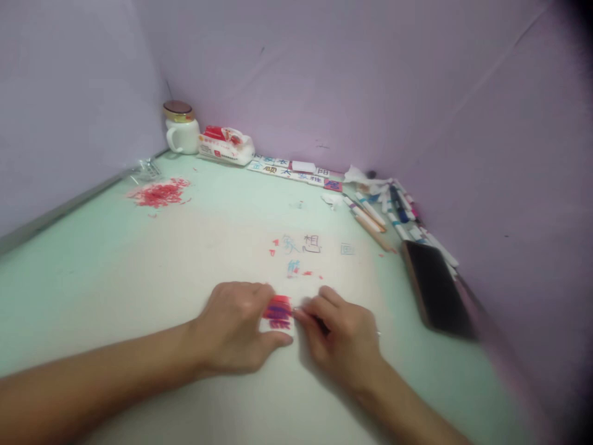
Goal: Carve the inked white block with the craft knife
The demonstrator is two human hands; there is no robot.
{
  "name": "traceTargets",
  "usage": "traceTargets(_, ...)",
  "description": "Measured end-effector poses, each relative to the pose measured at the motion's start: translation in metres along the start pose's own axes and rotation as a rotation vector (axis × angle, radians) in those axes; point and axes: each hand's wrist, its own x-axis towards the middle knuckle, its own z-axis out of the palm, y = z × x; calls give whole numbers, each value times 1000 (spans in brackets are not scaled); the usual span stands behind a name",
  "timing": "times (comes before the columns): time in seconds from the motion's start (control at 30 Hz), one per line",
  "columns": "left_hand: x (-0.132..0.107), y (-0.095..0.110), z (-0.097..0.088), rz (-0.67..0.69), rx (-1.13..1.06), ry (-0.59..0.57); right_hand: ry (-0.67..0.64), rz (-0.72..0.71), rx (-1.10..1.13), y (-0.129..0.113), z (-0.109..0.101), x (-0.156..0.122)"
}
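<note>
Left hand (236, 327): palm down, thumb and fingers clamped on striped card (277, 312).
Right hand (343, 337): fingers curled, tips touching right edge of striped card.
Table (115, 259): pale green; drawn characters (303, 244) just beyond.
Right side: phone (435, 287), markers (398, 213).
Far corner: mug (181, 128), red scraps (160, 193).

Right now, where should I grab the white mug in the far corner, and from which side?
Take the mug by its handle, coming from the front left: the loop juts toward the left wall, and the tissue pack crowds its right side. It stands upright under a lid, so a top grab may lift only that.
</note>
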Motion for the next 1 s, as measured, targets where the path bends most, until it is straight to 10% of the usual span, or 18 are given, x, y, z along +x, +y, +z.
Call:
traceTargets(0.73, 0, -1, -2, -26, -7, -28, -89, -93, 43, 7, -7, -1)
traceTargets(1.0, 1, -4, -1, 26, -70, -34, -100, 73, 141, 6, -7, 0)
